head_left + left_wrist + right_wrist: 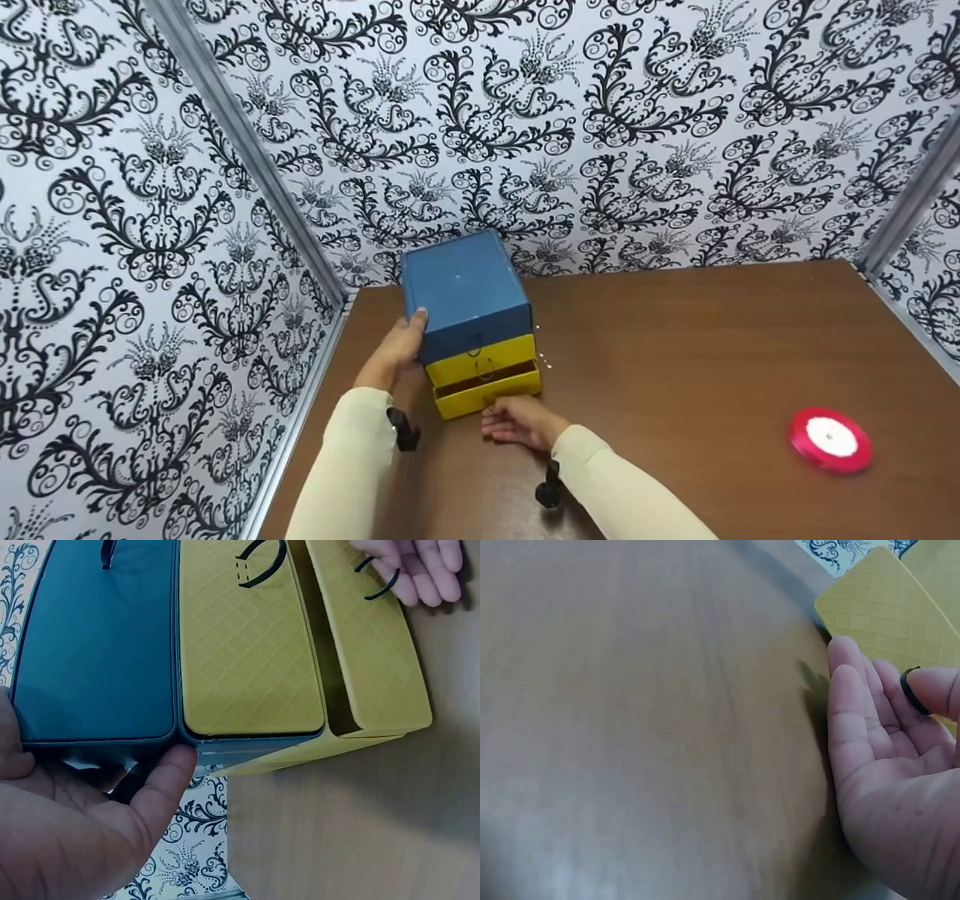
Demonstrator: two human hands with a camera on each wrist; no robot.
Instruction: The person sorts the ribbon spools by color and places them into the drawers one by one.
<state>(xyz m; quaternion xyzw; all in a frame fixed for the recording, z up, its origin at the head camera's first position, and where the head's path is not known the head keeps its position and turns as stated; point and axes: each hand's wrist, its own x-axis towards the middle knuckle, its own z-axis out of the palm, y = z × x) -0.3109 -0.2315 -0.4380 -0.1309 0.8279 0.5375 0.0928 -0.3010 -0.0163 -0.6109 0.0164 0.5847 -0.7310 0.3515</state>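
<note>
A small drawer box (465,277) with a blue top stands toward the back left of the table. Its front has a blue drawer (97,645) above a yellow drawer (251,652), and the lowest yellow drawer (382,660) stands partly pulled out. My left hand (401,345) rests against the left side of the box near its front corner, fingers spread; some fingertips are hidden. My right hand (521,420) pinches the black loop handle (911,692) of the lowest drawer between thumb and index finger, the other fingers loosely extended below.
A spool of red ribbon (831,440) lies on the brown table (675,360) at the right. Patterned walls (645,135) rise behind and to the left, with a metal post (247,150) at the left corner. Small white specks lie right of the box.
</note>
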